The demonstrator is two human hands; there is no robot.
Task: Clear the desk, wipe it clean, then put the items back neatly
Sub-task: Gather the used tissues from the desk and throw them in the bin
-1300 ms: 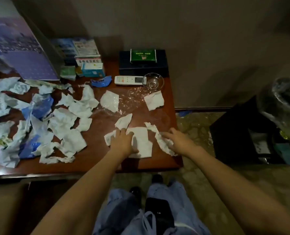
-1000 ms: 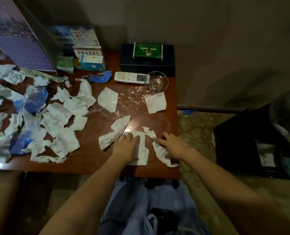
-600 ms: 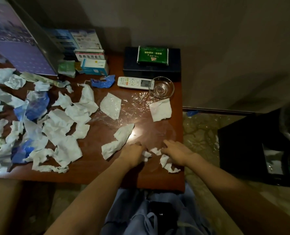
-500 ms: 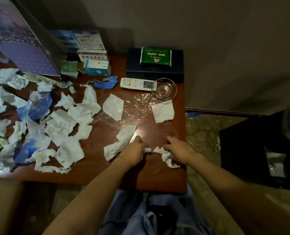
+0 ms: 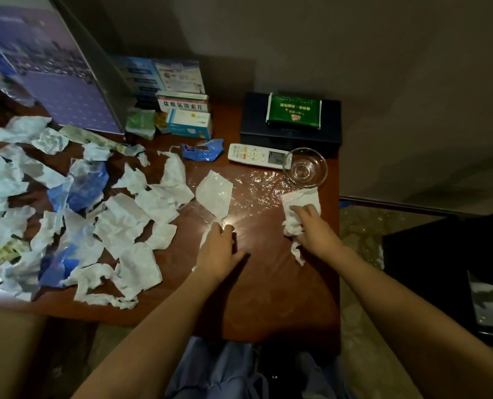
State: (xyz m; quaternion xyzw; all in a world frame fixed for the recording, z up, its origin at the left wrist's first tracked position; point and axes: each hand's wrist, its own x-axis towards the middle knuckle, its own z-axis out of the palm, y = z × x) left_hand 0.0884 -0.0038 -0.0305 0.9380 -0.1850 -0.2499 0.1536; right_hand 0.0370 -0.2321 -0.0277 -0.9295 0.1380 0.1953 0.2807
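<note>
The brown wooden desk is littered with crumpled white tissues and blue wrappers across its left half. My left hand lies on a white tissue scrap near the desk's middle, fingers curled over it. My right hand holds a bunched wad of tissue and its fingertips touch another flat tissue just below the glass bowl. One more flat tissue lies on clear crinkled plastic film.
At the back stand a white remote, a dark box with a green packet on top, medicine boxes, leaflets and a purple display stand. A black cabinet stands on the floor at right.
Both hands bunched the tissues near the front edge. My right hand then carried its wad up to the tissue by the bowl; my left hand moved forward onto another scrap.
</note>
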